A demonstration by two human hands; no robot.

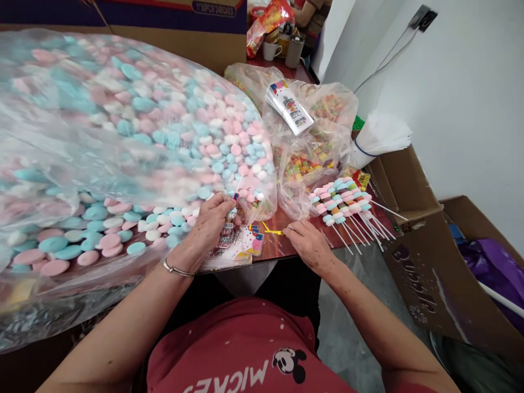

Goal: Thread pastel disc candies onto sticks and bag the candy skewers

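Note:
My left hand (213, 218), with a bangle on the wrist, is closed in a pinch. At its fingertips is a small blue-and-red printed piece (236, 196), with a thin white line like a stick rising above it. My right hand (310, 245) is closed, its fingertips at the end of a yellow strip (272, 232) on the dark red table (282, 218). Between the hands, at the table edge, lie printed clear bags (249, 240). Marshmallow skewers (341, 202) on white sticks are heaped right of my right hand.
A huge clear bag (135, 125) of pink, blue and white marshmallows fills the left. Behind are bags of colourful gummies (303, 164), a stack of printed packets (290, 107) and a bundle of white sticks (385, 134). Cardboard boxes (426, 284) stand right; another person's arm (305, 13) shows far back.

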